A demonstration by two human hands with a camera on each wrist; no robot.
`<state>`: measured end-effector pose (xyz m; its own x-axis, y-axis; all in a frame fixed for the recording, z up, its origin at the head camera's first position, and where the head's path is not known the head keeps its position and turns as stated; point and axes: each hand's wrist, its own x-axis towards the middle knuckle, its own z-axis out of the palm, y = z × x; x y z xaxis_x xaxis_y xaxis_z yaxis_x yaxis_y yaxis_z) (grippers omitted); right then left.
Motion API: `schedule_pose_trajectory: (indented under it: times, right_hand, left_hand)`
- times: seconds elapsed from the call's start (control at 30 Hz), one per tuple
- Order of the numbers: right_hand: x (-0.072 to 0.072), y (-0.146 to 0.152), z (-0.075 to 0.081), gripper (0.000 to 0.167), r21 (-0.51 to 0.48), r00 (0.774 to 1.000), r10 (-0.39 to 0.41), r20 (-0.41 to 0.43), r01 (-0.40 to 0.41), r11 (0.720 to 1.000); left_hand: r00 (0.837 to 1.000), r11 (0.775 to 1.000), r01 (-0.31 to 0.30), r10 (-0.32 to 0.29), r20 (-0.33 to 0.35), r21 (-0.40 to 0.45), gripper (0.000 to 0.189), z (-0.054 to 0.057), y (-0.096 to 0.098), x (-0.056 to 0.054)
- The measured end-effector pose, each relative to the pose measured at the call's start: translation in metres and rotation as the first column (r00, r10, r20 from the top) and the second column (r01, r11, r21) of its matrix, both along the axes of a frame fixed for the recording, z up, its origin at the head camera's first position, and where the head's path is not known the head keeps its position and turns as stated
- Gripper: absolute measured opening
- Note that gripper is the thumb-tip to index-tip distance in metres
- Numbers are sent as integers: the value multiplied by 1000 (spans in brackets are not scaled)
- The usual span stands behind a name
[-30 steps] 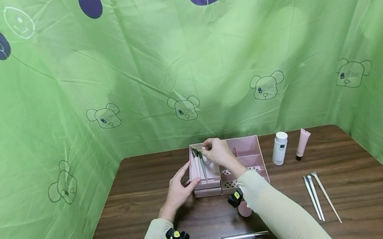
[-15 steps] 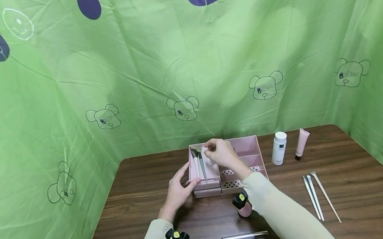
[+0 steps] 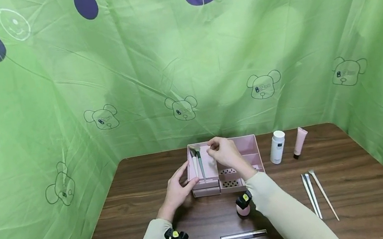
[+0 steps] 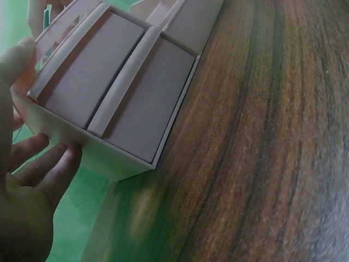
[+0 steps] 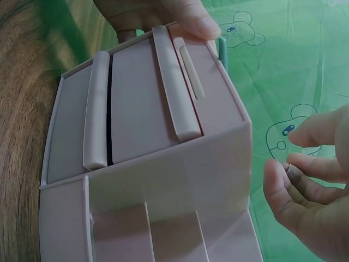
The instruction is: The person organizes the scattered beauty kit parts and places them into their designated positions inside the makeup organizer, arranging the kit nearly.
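Note:
A pink makeup organizer [image 3: 207, 192] with two drawers at its left stands at the back of the table. Two makeup brushes, one white-handled [image 3: 196, 168] and one green-handled [image 3: 201, 168], lie side by side in its top left tray. My left hand [image 3: 177, 190] holds the organizer's front left corner, fingers against the side wall [image 4: 103, 155] and thumb at the top edge. Over the tray's right side hovers my right hand [image 3: 224, 152], its fingers loosely bent. In the right wrist view nothing shows between that hand's thumb and fingers [image 5: 313, 128].
To the organizer's right stand a white bottle [image 3: 277, 147] and a pink tube [image 3: 300, 142]. Three more brushes [image 3: 318, 195] lie on the right of the table. Nearer me are a small round pink item [image 3: 243, 211] and a silver stick [image 3: 243, 236]. Green cloth [image 3: 156, 133] hangs behind.
My right hand has drawn away to the right from the brush heads in the tray. The left hand has stayed at the organizer's corner, and both brushes lie as before.

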<state>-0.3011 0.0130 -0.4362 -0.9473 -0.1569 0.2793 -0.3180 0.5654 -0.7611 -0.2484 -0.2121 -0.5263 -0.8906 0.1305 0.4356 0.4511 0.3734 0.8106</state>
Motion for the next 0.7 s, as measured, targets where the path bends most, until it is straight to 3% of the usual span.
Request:
schedule_pose_trajectory:
  times: [0.17,0.4,0.7]
  right_hand:
    - [6,6,4,26,-4,1000,-10,-6,10,1000]
    - [12,18,2,21,-15,1000,-1,3,1,1000]
    - [15,33,-1,26,-11,1000,-10,-28,10,1000]
  left_hand:
    - [1000,1000,-1,1,-3,-4,68,4,3,3]
    - [998,999,48,-49,33,21,67,29,8,20]
    - [997,998,63,-64,32,23,67,33,8,20]
